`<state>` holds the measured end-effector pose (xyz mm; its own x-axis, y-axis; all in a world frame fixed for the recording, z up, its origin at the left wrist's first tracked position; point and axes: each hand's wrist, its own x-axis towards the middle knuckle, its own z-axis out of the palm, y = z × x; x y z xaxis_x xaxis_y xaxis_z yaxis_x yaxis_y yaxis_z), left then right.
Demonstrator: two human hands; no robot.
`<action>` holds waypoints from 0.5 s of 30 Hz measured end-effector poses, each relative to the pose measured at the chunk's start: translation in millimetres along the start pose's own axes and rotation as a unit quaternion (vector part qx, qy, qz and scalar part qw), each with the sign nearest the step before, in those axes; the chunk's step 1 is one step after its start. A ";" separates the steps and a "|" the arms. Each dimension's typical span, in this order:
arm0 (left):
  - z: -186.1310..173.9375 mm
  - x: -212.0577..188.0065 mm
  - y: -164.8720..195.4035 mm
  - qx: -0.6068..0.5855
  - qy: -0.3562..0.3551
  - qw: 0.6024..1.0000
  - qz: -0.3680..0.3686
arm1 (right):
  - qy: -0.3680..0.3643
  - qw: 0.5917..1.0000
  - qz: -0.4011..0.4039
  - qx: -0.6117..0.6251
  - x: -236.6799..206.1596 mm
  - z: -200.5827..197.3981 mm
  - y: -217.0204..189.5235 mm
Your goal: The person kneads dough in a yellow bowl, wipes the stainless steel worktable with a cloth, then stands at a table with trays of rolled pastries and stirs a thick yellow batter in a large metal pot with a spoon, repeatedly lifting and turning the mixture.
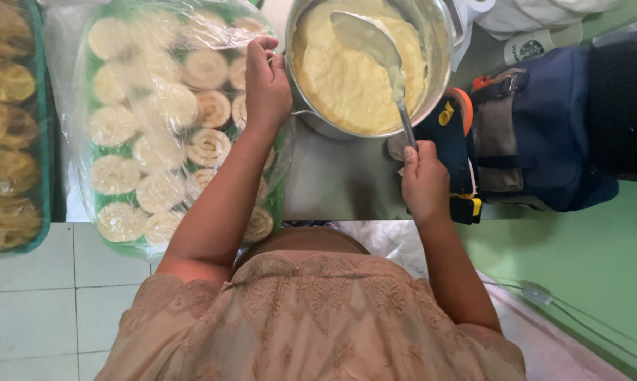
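A large steel pot [440, 63] holds thick pale yellow batter [347, 77]. My left hand [265, 85] grips the pot's side handle at its left rim. My right hand [424, 180] holds the end of a long metal ladle [375, 46] whose bowl is lifted over the batter, coated and dripping. The pot rests on a steel table [340, 183] in front of me.
Left of the pot is a green tray [121, 248] of spiral dough rounds under clear plastic. Another tray [40, 141] of yellowish pieces lies at the far left. A dark blue bag [544, 134] sits to the right, beside a green floor [586, 261]. White tiles lie below left.
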<state>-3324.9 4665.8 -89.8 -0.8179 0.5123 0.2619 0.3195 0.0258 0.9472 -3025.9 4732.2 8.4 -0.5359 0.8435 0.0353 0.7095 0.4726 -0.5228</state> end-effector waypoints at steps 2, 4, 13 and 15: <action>0.9 0.9 -0.1 -0.013 0.000 1.000 -0.011 | -0.004 1.000 0.018 0.010 -0.5 -1.1 -0.8; 0.8 1.3 2.7 -0.009 0.001 1.000 -0.004 | -0.021 0.999 0.045 0.012 -2.1 -1.5 -3.5; -11.5 -5.7 35.9 0.149 0.027 0.982 0.115 | -0.034 0.998 0.049 -0.012 5.4 -16.1 -16.2; -12.7 -3.4 41.5 0.161 0.037 0.974 0.155 | -0.007 0.998 0.012 -0.064 20.9 -28.9 -17.2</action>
<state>-3314.9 4654.3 -49.0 -0.6861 0.4755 0.5505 0.6811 0.1540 0.7158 -3036.1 4749.0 42.7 -0.5239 0.8517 0.0126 0.7744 0.4824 -0.4095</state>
